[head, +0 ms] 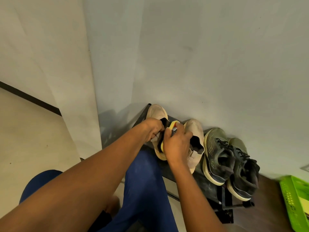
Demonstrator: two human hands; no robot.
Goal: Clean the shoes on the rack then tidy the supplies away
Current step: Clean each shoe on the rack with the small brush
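Note:
Two beige slip-on shoes stand on a dark rack (209, 186) against the wall. My left hand (153, 129) grips the dark collar of the left beige shoe (156, 111). My right hand (177, 144) holds a yellow sponge (172, 125) against that shoe's inner side, between the two beige shoes. The right beige shoe (194, 129) stands just beside my right hand. A pair of olive-green lace-up sneakers (224, 156) sits further right on the rack.
A green plastic basket (294, 198) lies at the right edge on a dark wooden surface. The grey wall rises directly behind the rack. My knees in blue trousers (145, 181) are below my arms, over a beige tiled floor.

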